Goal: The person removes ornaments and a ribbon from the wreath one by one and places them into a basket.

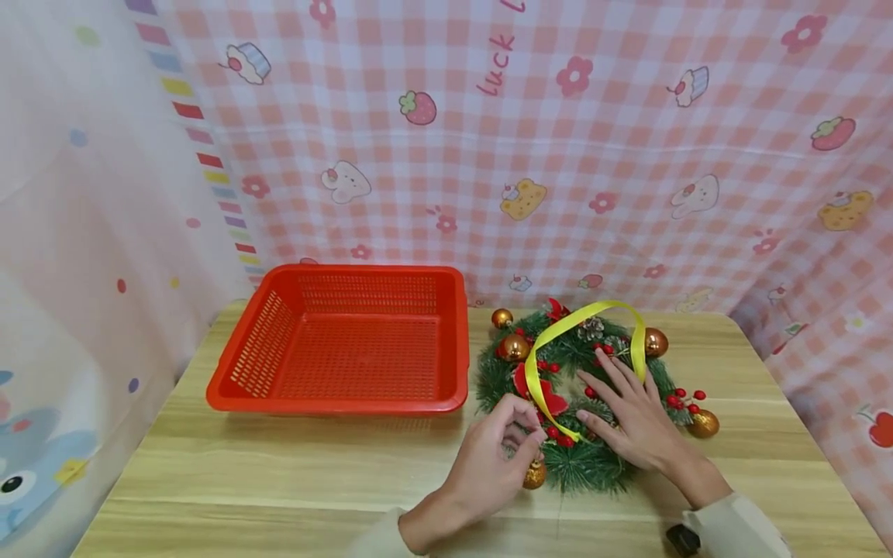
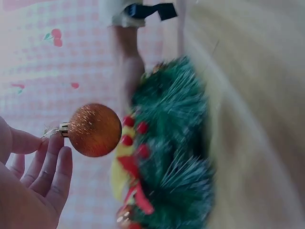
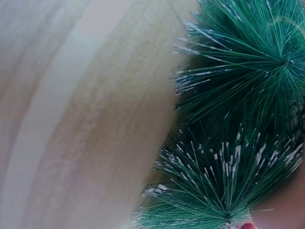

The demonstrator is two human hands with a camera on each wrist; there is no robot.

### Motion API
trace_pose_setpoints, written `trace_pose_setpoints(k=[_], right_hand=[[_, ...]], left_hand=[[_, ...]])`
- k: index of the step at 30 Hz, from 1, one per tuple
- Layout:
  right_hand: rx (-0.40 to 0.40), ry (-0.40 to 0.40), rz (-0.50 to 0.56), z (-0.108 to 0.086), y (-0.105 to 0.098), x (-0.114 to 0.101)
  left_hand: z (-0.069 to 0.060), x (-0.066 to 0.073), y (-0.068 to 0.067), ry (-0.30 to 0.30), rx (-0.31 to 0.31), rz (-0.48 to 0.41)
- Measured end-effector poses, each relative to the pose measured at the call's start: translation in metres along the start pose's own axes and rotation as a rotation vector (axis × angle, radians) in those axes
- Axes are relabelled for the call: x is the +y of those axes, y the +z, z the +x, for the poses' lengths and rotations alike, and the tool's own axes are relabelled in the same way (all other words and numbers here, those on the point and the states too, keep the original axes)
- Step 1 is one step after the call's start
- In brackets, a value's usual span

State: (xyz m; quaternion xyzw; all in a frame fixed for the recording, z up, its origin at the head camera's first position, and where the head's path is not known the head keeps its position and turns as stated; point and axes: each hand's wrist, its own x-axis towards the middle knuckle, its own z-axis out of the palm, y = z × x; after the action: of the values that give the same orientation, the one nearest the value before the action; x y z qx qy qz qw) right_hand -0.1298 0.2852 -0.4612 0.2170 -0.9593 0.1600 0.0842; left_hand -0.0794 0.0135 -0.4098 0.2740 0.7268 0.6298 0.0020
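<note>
Left grip [image 1: 491, 457]: pinches the glittered bauble [image 1: 534, 475] by its cord [image 2: 51, 131], toward seven o'clock of the pine wreath [image 1: 580, 466].
Right grip [image 1: 631, 422]: spread over it, grasping nothing.
Cord: slipping, it could drop the bauble.
Yellow ribbon [image 1: 533, 375]: arches past twelve, might snag it.
Red basket [image 1: 342, 406]: nine o'clock, on the desk [image 1: 279, 480].

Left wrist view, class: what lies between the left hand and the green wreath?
A copper-coloured bauble; the left wrist view shows the left hand pinching its string.

Basket [image 1: 359, 356] left of wreath [image 1: 580, 469], both on table [image 1: 279, 480]
</note>
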Motion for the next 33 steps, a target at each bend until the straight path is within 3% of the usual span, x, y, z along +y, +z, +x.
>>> trace_pose_setpoints(k=[9, 17, 33], right_hand=[[0.011, -0.009, -0.002, 0.0, 0.0, 0.002], [0.007, -0.01, -0.003, 0.0, 0.001, 0.001], [0.0, -0.007, 0.002, 0.0, 0.0, 0.0]], left_hand=[[0.014, 0.015, -0.041, 0.101, 0.105, 0.043], [0.025, 0.02, -0.077, 0.033, 0.22, 0.095], [0.033, 0.001, -0.125, 0.02, 0.334, 0.221]])
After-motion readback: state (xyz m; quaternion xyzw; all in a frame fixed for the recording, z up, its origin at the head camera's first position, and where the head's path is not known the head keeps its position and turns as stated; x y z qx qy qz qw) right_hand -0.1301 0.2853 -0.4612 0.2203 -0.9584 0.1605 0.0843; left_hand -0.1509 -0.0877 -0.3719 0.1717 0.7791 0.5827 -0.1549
